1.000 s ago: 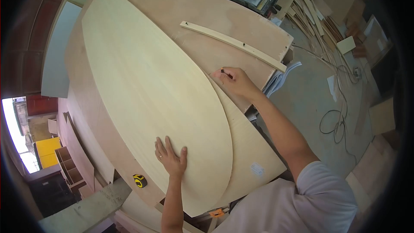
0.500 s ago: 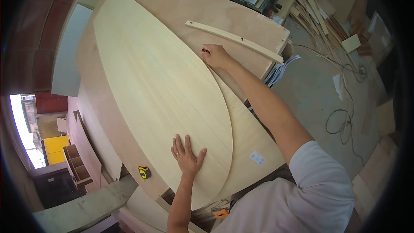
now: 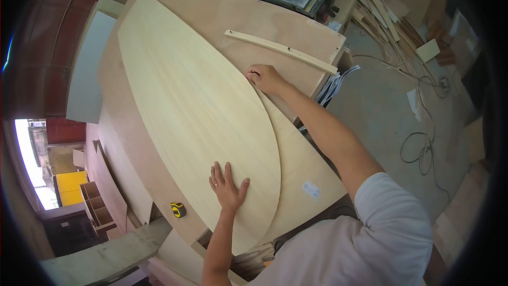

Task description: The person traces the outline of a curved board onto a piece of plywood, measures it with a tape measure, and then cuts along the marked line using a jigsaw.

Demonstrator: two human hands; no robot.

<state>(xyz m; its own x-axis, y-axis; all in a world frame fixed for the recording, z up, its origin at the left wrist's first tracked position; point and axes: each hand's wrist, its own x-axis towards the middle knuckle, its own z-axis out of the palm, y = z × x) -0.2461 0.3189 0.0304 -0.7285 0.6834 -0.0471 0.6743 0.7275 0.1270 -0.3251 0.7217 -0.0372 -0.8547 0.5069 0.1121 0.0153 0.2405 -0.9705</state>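
workbench (image 3: 222, 13): broad and brown-topped, carrying the boards, with its far right corner scuffed pale.
curved panel (image 3: 196, 106): pale wood, lying flat along the middle of the workbench, narrow toward the far left and rounded at the near end.
lower sheet (image 3: 304, 153): pale wood, partly under the curved panel, showing past its right side at the near right of the workbench.
scrap wood (image 3: 383, 21): long strips heaped on the floor, beyond the workbench's right edge.
wooden strip (image 3: 280, 49): lying slantwise, one end at the workbench's right edge, apart from the curved panel.
papers (image 3: 333, 87): sticking out beside that right edge.
left hand (image 3: 227, 190): wide, fingers spread, palm down on the curved panel's near part.
right hand (image 3: 266, 79): narrow, fingers curled together at the panel's right edge; cannot tell whether they hold anything.
tape measure (image 3: 178, 209): yellow and black, near the workbench's left edge.
sticker (image 3: 311, 188): whitish, on the lower sheet.
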